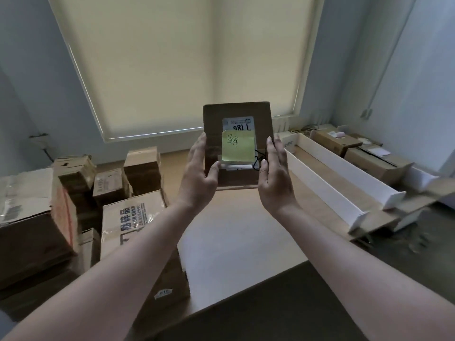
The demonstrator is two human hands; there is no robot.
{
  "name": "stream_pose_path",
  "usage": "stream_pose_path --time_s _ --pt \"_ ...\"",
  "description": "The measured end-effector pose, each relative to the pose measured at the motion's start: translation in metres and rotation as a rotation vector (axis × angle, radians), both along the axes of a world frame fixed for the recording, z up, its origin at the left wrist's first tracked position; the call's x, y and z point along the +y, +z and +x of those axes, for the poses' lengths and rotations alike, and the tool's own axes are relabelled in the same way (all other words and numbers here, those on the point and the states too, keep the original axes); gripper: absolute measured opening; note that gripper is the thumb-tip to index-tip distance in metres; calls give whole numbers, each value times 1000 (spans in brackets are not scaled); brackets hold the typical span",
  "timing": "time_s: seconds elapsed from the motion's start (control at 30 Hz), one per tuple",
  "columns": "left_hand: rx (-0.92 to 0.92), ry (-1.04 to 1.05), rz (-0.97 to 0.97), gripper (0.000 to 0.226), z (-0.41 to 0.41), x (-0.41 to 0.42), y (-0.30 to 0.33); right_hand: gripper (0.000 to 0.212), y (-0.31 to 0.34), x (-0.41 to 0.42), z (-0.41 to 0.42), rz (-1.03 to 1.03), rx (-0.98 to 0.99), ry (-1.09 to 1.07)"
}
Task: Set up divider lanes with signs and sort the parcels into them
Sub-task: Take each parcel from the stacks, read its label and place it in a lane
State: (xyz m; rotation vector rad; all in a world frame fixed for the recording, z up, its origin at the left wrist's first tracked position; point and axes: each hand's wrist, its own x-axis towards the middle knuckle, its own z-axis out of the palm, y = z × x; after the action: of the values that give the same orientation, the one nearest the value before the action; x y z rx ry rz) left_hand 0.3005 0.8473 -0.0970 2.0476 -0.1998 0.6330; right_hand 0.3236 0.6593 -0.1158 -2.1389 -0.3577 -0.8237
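The flat brown cardboard parcel is held up in the air in front of the person, above the pale worktop, with its labelled face turned toward the camera. The fingers of the left hand lie along the parcel's left edge with the thumb hooked onto its lower front, and the right hand clasps the right edge the same way, thumb near the label, so both hands grip the parcel by its sides only. That is the first risk: a pinch at the two edges with nothing under the bottom could let the parcel slide down if either hand loosens to point or reach. The square yellow-green sticky note with handwriting sits over the white shipping label and hides most of it; a thumb brushing the note might peel it off, and a half-covered label could be misread and the parcel sent to the wrong lane. To the right, the long white divider boards stand on edge on the worktop and look light, so a parcel lowered carelessly might knock one over or shift a lane; brown boxes already lie beyond them. The stack of worn cardboard boxes on the left stands close to the left forearm and could be nudged.
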Motion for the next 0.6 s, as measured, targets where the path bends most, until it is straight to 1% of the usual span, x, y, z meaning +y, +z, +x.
stream_pose_path --time_s 0.17,0.23,0.43,0.6 --pt "-76 -119 109 62 24 -99 -13 53 -6 -104 3 -59 -22 -85" --pt "-92 -159 123 61 33 -146 -19 52 -10 -151 5 -61 -12 -114" --pt "-94 -206 140 60 58 -294 -35 52 -21 -302 16 -112 45 -141" --pt "-57 -285 161 60 77 -405 -44 52 -32 -411 25 -91 90 -181"
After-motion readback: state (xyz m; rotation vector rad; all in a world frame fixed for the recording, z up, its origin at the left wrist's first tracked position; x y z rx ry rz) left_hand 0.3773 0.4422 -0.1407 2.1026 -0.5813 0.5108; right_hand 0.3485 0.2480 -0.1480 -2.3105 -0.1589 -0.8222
